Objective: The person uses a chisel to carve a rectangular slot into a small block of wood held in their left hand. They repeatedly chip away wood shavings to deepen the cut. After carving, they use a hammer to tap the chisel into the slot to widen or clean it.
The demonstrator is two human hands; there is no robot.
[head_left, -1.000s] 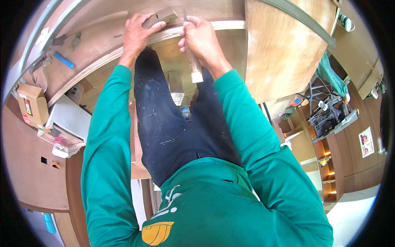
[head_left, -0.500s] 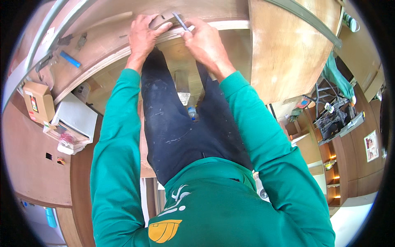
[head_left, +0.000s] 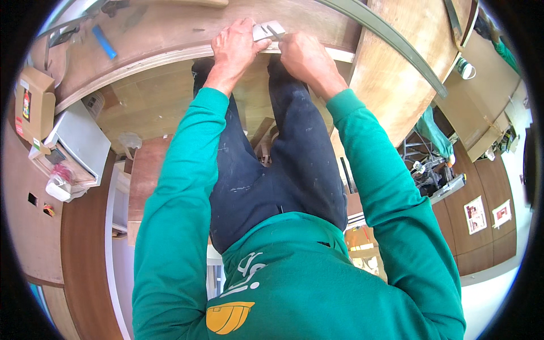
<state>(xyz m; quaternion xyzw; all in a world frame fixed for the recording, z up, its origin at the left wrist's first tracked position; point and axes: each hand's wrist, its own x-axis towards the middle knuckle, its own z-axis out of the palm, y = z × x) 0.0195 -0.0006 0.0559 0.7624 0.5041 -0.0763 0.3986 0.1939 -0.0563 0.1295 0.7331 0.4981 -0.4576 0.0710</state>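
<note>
Slotted wooden block (head_left: 267, 30) is being held near the front edge of the wooden bench (head_left: 164, 33); your left hand (head_left: 232, 48) is gripping its end. Your right hand (head_left: 306, 56) is holding a narrow chisel (head_left: 275, 32) in closed fingers. If the block is twisting under hard pushing, the blade could be slipping toward your left thumb, I think.
</note>
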